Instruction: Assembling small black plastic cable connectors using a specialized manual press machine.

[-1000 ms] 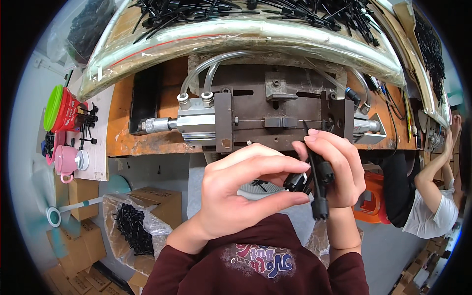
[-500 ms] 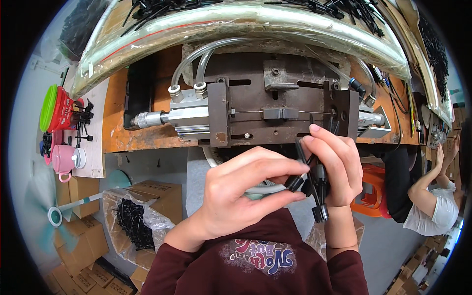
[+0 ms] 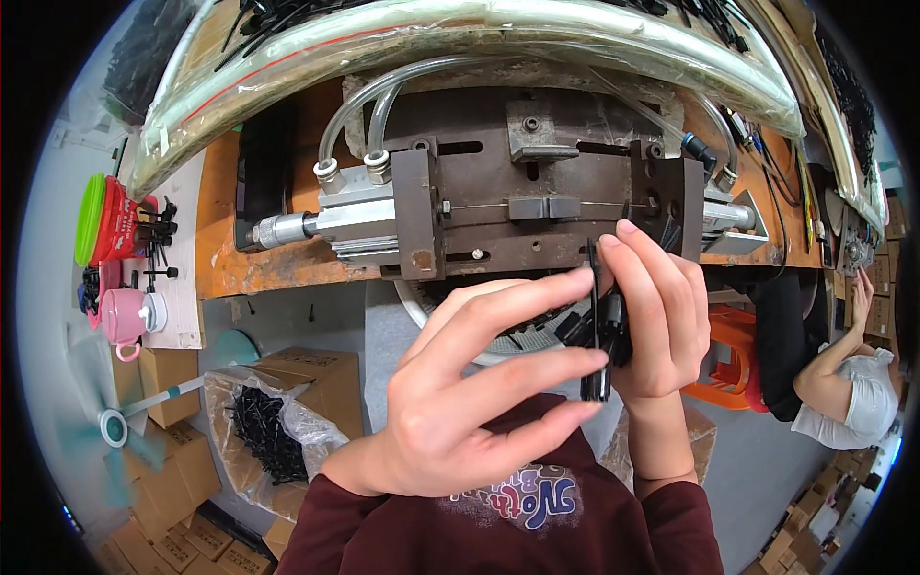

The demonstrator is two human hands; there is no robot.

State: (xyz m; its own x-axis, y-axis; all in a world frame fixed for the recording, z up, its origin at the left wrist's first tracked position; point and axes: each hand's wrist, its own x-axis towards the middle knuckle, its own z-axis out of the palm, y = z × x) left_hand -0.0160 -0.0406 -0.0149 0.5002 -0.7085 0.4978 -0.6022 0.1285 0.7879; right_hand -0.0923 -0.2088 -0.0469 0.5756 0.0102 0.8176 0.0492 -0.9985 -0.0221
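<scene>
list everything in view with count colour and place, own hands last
Held parts: several, black, centre; exact count hidden
Fixture: one, brown and silver, on the bench
Hoses: several, clear, at the fixture
Bench: one, orange and brown, under the fixture
Tray: one, pale, wrapped in plastic, top
Plastic bag: one, clear, lower left
Loose parts: many, black, in tray and bag
Tub: one, red and green, left
Mug: one, pink, left
Fan: one, teal and white, left
Cardboard boxes: many, brown, both sides
Stool: one, orange, right
Person: one, white top, right
Sleeves: two, maroon, bottom
Left hand: one, bare, at the held parts
Right hand: one, bare, around the held parts
</scene>
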